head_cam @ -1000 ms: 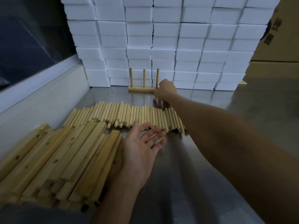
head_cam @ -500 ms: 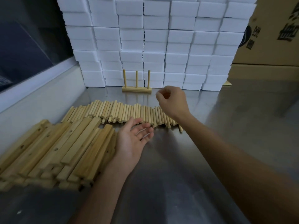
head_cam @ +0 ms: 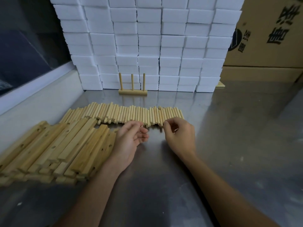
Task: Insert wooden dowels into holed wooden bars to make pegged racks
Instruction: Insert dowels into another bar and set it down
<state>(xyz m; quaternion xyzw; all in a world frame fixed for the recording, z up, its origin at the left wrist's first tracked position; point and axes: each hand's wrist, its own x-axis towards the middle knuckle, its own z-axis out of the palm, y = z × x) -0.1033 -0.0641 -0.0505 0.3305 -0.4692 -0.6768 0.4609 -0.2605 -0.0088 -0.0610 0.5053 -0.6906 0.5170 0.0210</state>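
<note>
A finished rack (head_cam: 132, 92), a short bar with three upright dowels, stands at the back against the white blocks. A long row of loose wooden dowels (head_cam: 131, 114) lies across the steel table. Holed wooden bars (head_cam: 54, 148) are piled at the left. My left hand (head_cam: 129, 140) lies palm up beside the bar pile, fingers loosely curled and holding nothing. My right hand (head_cam: 179, 136) has its fingers curled, with the fingertips at the near ends of the dowels on the right of the row. Whether it pinches a dowel is hidden by the fingers.
A wall of stacked white foam blocks (head_cam: 147, 43) closes the back of the steel table (head_cam: 237, 136). Cardboard boxes (head_cam: 270, 38) stand at the back right. A pale ledge (head_cam: 37, 95) below a dark window runs along the left.
My right hand let go of the finished rack at the back and drew back to the near edge of the dowel row. My left hand curled its fingers slightly.
</note>
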